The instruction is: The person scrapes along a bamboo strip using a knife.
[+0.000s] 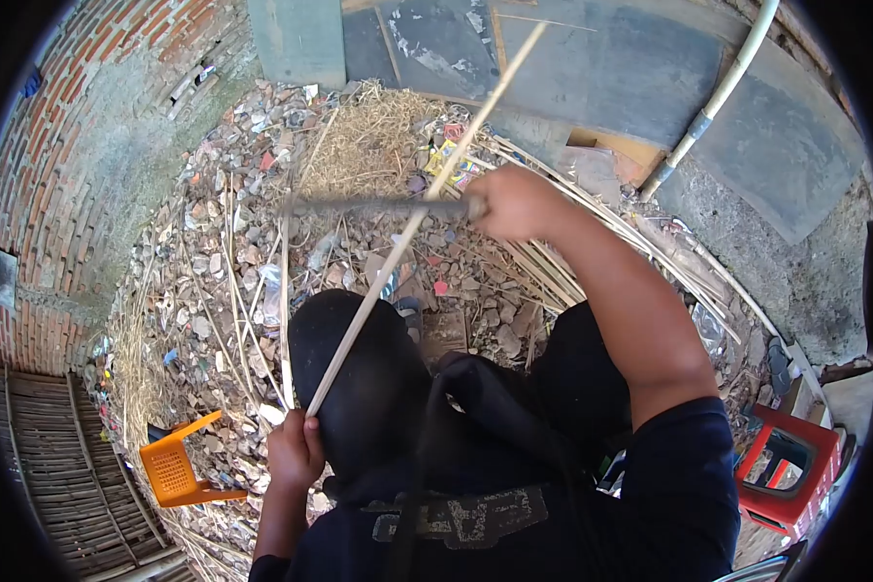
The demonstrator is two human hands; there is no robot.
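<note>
My left hand (296, 451) is closed round the lower end of a long pale bamboo strip (378, 286), which slants up and to the right over my knee. A second thin pale strip (285, 330) runs upward from beside the same hand; I cannot tell whether it is gripped too. My right hand (516, 204) is wrapped round the handle of a long, dark-bladed machete (359, 206). Its blade points left, slightly blurred, and crosses the bamboo strip in view. Whether blade and strip touch is unclear.
Stony, littered ground (199, 320) surrounds me, with dry straw (364, 141) ahead. Several bamboo strips (640, 242) lie to the right. An orange plastic stool (173, 470) lies tipped at left; a red plastic stool (795, 466) is at right. A pipe (723, 92) leans against the far wall.
</note>
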